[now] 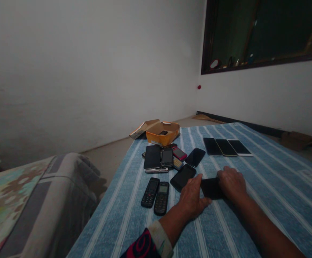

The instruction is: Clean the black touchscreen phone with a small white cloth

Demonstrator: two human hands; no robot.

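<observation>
Both my hands rest on a blue striped cloth (266, 179) over a table. A black smartphone (211, 188) lies flat between them. My left hand (192, 199) lies flat with fingers stretched out, touching the phone's left edge. My right hand (232, 182) covers the phone's right end with fingers curled over it. Just left of my left hand another black smartphone (183, 176) lies on the cloth. Two small keypad phones (156, 195) sit side by side further left.
A pile of several phones (166, 159) lies beyond my hands, in front of an open orange cardboard box (162, 133). Three smartphones (227, 147) lie in a row at the far right. A cushioned seat (38, 204) stands left of the table. White walls and a dark window (263, 32) are behind.
</observation>
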